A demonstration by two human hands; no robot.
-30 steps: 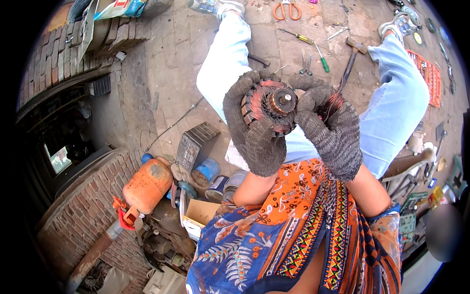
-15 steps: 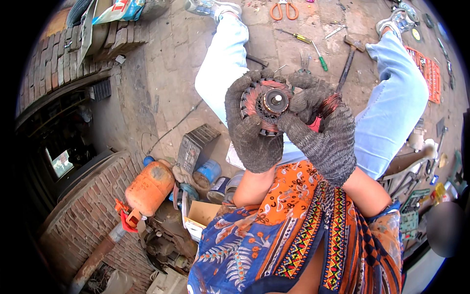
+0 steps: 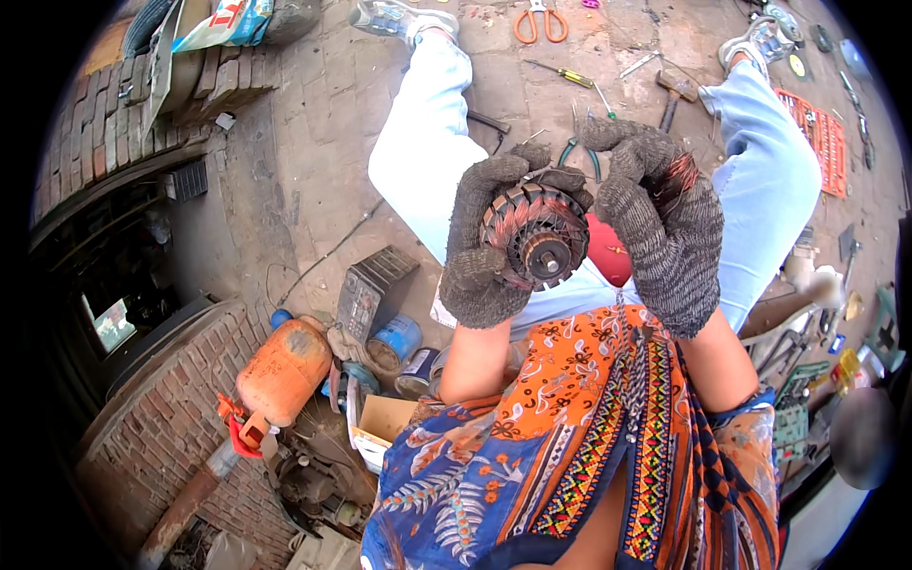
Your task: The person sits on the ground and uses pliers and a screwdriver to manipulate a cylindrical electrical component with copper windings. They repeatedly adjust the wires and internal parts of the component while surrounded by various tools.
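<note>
My left hand (image 3: 483,271), in a dark grey knitted glove, grips a motor armature (image 3: 535,217) wound with copper wire. The armature is tilted, so its dark commutator and shaft end face up toward me. My right hand (image 3: 665,237), in a matching glove, is raised just to the right of the armature. Its fingers are curled in around a tangle of copper wire (image 3: 680,177), part of which sticks out over the knuckles. Whether a strand runs between that tangle and the armature is too fine to tell. Below and between the hands lies a red rounded object (image 3: 609,251).
On the paved ground ahead lie orange-handled scissors (image 3: 541,28), a yellow-handled screwdriver (image 3: 574,76), a hammer (image 3: 676,87) and green-handled pliers (image 3: 568,152). A red socket case (image 3: 828,152) is at right. At left are an orange gas cylinder (image 3: 285,369), a blue can (image 3: 396,342) and a box (image 3: 384,420).
My right hand has drawn away to the right from the armature's face. My left hand has tilted the armature, turning its shaft end lower and toward me.
</note>
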